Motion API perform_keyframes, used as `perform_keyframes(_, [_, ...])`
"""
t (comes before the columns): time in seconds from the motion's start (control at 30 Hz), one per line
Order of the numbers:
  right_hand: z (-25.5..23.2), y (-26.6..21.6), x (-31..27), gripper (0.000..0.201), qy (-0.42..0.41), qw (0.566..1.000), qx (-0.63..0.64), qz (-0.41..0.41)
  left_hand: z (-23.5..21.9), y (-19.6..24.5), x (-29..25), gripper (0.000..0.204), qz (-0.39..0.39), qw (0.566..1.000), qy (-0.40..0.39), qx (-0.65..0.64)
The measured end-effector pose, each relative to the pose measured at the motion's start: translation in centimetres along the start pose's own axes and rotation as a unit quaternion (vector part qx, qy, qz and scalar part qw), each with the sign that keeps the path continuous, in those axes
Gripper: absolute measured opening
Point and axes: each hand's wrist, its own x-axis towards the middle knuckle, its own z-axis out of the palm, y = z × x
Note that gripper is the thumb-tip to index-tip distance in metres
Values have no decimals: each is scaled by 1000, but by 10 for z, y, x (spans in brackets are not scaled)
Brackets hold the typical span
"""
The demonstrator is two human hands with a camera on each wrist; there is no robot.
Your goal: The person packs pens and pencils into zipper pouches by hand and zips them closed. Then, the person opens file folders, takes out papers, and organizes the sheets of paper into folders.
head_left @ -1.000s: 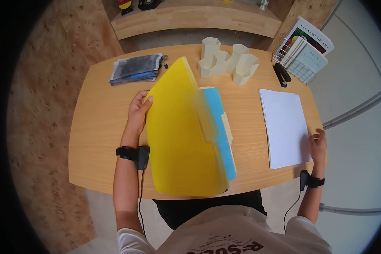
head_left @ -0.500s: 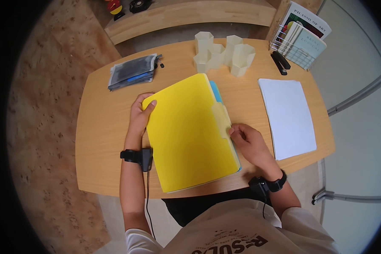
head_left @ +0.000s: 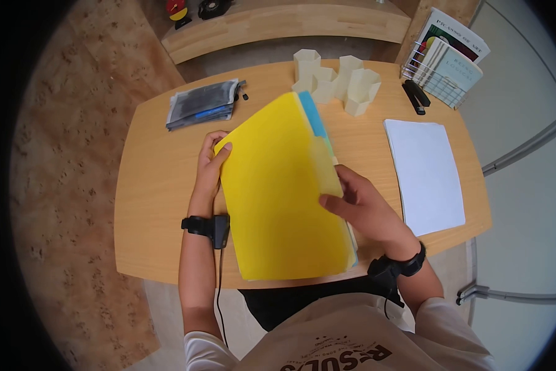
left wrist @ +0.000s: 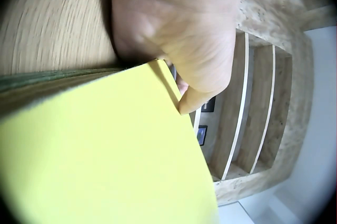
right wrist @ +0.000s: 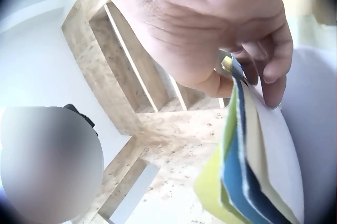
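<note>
A yellow file folder [head_left: 278, 204] lies on top of a small stack, tilted over the near part of the desk. Behind its right edge shows a blue folder [head_left: 315, 117]. My left hand [head_left: 210, 166] grips the stack's upper left corner, thumb on the yellow cover; the left wrist view has the thumb [left wrist: 195, 98] hooked over that corner. On the opposite side, my right hand [head_left: 373, 210] pinches the tabbed edge, thumb in front and fingers behind. In the right wrist view the layered edges of yellow, blue [right wrist: 234, 176], cream and white fan out below the fingers.
White paper [head_left: 425, 176] lies at right. Behind it are a black stapler [head_left: 416, 97] and a wire rack [head_left: 441, 83] with books. Cream hexagonal holders [head_left: 361, 93] stand at the back, and dark zip pouches [head_left: 202, 105] lie back left.
My right hand has come from beside the white paper to the folders' right edge, its thumb now over the yellow cover. The blue folder stuck out further before. My left hand keeps its grip.
</note>
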Motion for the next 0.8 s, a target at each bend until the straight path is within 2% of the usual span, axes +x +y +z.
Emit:
perform_keyframes(0.03, [8,-7,-1,36,-11,998,14,-54,1,1,0,31,25,1000,-5,-17])
perform_keyframes(0.07, [14,-14,-1,36,-9,998,16,-55,5,4,-1,31,25,1000,-9,-15])
perform_keyframes(0.17, [30,-23,5,50,-42,988,-27,-143,14,15,-3,31,27,998,-11,-54])
perform_keyframes(0.27, [44,-35,7,54,-39,987,-36,-150,13,15,-2,31,6,996,-5,-86])
perform_keyframes(0.33, [51,-41,9,56,-44,987,-23,-154,4,10,-2,30,-35,994,-18,-97])
perform_keyframes(0.53, [65,-33,9,61,-50,983,-5,-177,-10,1,-1,21,5,982,-60,-179])
perform_keyframes(0.6, [70,-27,6,62,-52,979,21,-196,-7,5,-4,20,-3,985,-42,-170])
perform_keyframes(0.67, [72,-25,3,63,-66,981,52,-177,-4,10,-6,19,-12,987,-26,-161])
perform_keyframes(0.77, [79,-34,-1,64,-54,980,27,-190,7,20,-10,18,-6,990,-34,-139])
perform_keyframes(0.8, [82,-34,-1,64,-55,980,31,-190,18,28,-15,20,1,998,22,-65])
